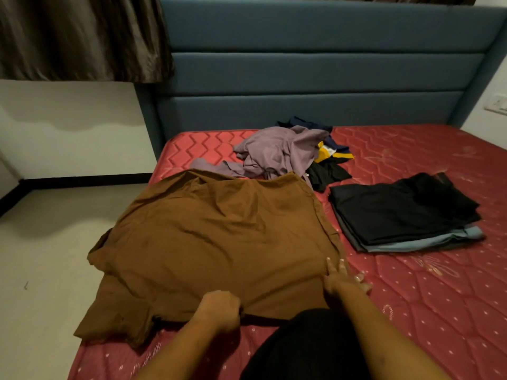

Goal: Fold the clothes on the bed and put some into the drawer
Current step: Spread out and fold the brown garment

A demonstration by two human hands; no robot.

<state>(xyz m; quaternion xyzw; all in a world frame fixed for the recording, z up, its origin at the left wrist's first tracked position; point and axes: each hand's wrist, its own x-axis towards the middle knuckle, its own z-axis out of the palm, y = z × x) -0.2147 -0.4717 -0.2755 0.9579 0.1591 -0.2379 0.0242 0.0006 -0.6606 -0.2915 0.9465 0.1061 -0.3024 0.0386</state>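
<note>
We see 2 hands at the near hem of the brown shirt (219,237), which lies spread on the bed (411,297), its left side overhanging the edge. The left hand (219,311) is curled, gripping the hem. The right hand (344,281) presses the corner with fingers straight and spread. A folded dark stack (403,212) sits just beside the shirt on the right, and an unfolded pile (285,152) lies behind.

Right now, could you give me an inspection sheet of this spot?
Surface: red mattress, bare and quilted.
Job's things: brown shirt spread out, left side overhanging the edge; folded stack to its right; unfolded pile behind it.
Clutter: nothing seen.
Hands: left hand grips the shirt's near hem; right hand rests flat on its near right corner.
Cables: nothing seen.
Surroundings: blue headboard, curtain, wall switch.
</note>
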